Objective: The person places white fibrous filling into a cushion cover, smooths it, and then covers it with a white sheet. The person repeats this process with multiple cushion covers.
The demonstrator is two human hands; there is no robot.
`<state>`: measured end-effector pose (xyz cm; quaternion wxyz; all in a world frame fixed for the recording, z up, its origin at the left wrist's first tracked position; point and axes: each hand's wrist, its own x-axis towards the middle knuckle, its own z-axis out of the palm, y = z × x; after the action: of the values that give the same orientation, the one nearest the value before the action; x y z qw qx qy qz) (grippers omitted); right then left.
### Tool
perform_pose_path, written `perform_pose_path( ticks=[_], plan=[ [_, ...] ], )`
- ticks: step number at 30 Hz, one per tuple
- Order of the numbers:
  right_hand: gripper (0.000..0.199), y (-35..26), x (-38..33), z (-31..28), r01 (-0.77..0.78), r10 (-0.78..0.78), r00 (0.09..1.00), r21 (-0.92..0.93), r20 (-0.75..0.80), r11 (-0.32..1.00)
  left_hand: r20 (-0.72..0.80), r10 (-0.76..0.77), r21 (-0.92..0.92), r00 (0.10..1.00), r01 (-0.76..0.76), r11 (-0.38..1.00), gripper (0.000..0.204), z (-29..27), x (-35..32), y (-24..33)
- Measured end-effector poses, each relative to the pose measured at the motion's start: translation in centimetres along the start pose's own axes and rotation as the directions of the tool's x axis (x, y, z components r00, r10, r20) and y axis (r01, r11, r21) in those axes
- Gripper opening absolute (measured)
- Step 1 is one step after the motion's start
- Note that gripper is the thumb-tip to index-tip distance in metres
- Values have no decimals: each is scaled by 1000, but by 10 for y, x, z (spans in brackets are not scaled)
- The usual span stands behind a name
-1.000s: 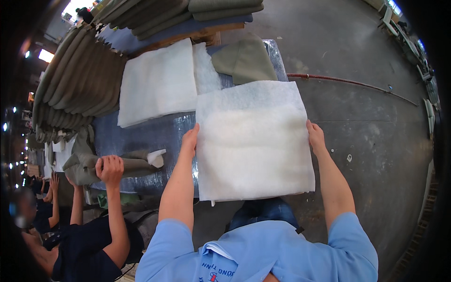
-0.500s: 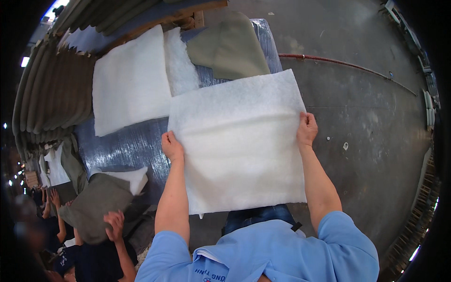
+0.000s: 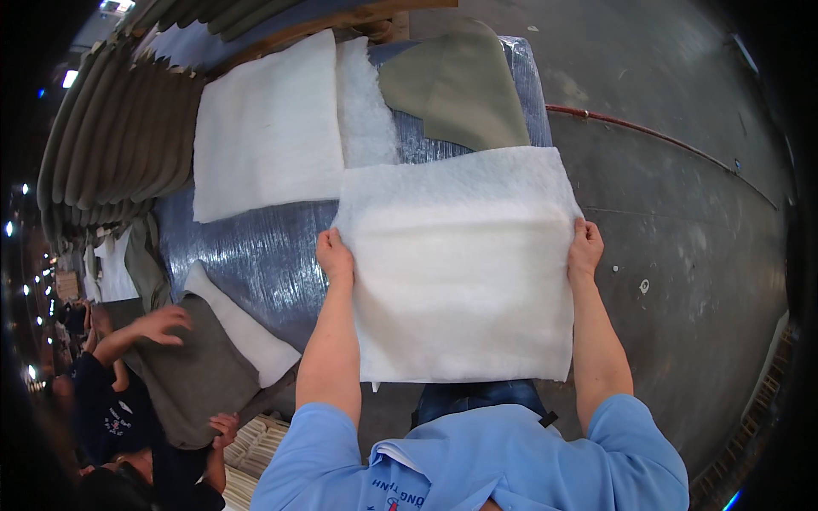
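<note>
Pinched at its two sides, the white padding sheet [image 3: 464, 289] is held by the person's left hand [image 3: 335, 255] and right hand [image 3: 585, 249], fingers curled tight over the left and right edges. It lies in front of the body, its far part over the near right corner of the film-wrapped table [image 3: 247, 238], its near edge above the person's lap. Whether its underside touches the table cannot be told.

Both holds sit toward the far half, so the near edge has no hand on it and could sag or fold under. A hard sideways pull might stretch or tear the soft fibre at the fingers, and uneven hands would probably skew it. A crease crosses the sheet level with the hands; pressed down so, it could set as a ridge.

Far left, the sheet's corner comes close to the white padding stack [image 3: 268, 128] and the fluffy strip [image 3: 366, 106]; a push that way could snag or shift them. Beyond the far edge lies the olive fabric piece [image 3: 460, 85]. Near left, a co-worker's hand [image 3: 162, 325] works over a dark cover [image 3: 200, 366], leaving less room there. The widest space is right, above the grey floor [image 3: 682, 230].
</note>
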<state>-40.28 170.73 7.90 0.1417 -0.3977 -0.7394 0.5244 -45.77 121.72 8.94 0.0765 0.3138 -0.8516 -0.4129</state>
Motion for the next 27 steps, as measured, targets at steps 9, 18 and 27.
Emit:
perform_pose_path(
  ticks=[9,18,27],
  plan=[
    [42,-45,9,-6,-491,429,855,194,291,849,673,-404,-335,620,742,581,59,-27,19,27],
    [42,-24,32,6,1,40,973,-177,228,984,332,-182,-111,926,230,967,40,4,29,17],
    [40,-25,33,16,-214,238,914,-108,328,971,248,-137,-35,959,150,988,45,-1,27,8]
  ],
)
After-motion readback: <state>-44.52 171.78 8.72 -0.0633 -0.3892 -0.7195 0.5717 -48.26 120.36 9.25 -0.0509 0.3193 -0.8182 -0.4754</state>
